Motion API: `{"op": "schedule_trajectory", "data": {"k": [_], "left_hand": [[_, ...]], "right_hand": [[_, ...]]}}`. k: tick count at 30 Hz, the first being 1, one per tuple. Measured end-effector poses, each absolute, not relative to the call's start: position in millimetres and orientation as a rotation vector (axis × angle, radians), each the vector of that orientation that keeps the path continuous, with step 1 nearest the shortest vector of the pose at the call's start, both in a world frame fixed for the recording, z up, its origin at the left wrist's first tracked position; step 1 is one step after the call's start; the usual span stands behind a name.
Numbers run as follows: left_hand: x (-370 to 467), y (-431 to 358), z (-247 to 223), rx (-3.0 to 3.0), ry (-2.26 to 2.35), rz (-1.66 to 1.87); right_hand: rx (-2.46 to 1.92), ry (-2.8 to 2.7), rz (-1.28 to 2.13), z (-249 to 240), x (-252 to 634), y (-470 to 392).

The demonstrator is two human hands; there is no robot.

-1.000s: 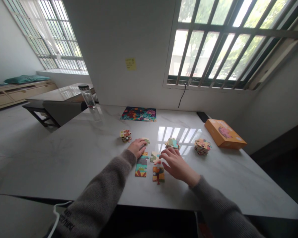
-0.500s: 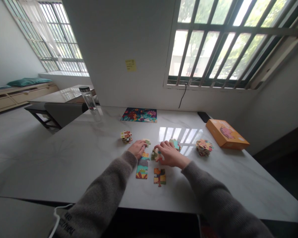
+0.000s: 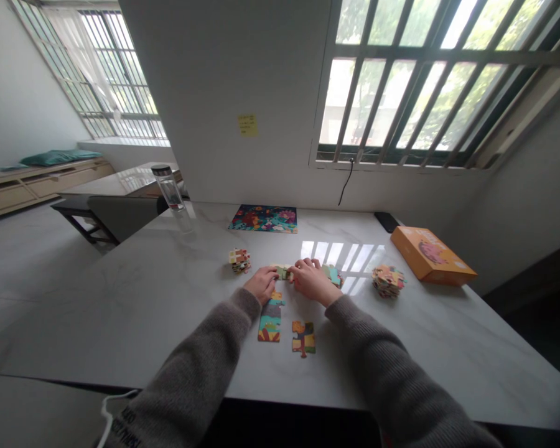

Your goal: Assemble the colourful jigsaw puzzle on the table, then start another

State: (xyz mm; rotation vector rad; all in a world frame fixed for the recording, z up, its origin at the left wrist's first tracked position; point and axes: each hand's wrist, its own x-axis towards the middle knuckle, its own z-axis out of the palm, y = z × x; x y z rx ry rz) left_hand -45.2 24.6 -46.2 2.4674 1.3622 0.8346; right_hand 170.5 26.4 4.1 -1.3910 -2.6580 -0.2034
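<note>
My left hand [image 3: 262, 284] has its fingers closed on the edge of a pale green puzzle piece [image 3: 280, 272] at the top of a column. Beside it, my right hand [image 3: 313, 281] pinches another puzzle piece, mostly hidden under its fingers, against the first piece's right side. Below my left hand lie joined puzzle pieces [image 3: 270, 320] with a green animal and grey and blue areas. A loose orange and dark puzzle piece [image 3: 303, 338] rests to the right of that column. Partly behind my right hand is a teal-topped stack of pieces [image 3: 333, 274].
A small stack of pieces [image 3: 239, 260] stands at left, a larger stack [image 3: 388, 281] at right. Farther back are a colourful picture sheet [image 3: 264, 219], an orange box [image 3: 432, 255], a black phone [image 3: 386, 222] and a glass bottle [image 3: 168, 190] near the table's left edge.
My right hand has moved up and slightly left, carrying its puzzle piece from beside the column to the top piece. My left hand stays nearly in place. The view has shifted slightly.
</note>
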Motion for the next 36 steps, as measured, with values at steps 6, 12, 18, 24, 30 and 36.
{"op": "schedule_trajectory", "data": {"k": [6, 12, 18, 24, 30, 36], "left_hand": [[-41.8, 17.2, -41.3, 2.545, 1.288, 0.806], [-44.2, 18.8, -41.8, 2.561, 1.249, 0.787], [-42.7, 20.1, -48.6, 2.58, 1.254, 0.803], [-41.4, 22.7, -51.2, 2.579, 1.253, 0.793], [-39.9, 22.8, -48.2, 2.617, 1.257, 0.767], [-41.1, 23.1, -50.0, 2.611, 1.261, 0.756]], "right_hand": [[-1.315, -2.64, -0.197, 0.6, 173.4, 13.2], [-1.31, -2.628, -0.222, -1.8, 169.2, 0.6], [-1.299, -2.608, -0.19, -2.3, 165.3, 4.3], [-1.248, -2.605, -0.19, -7.0, 165.7, 7.0], [-1.179, -2.544, -0.176, -3.5, 175.1, 3.3], [-1.207, -2.252, -0.037, 15.9, 227.6, 7.0]]}}
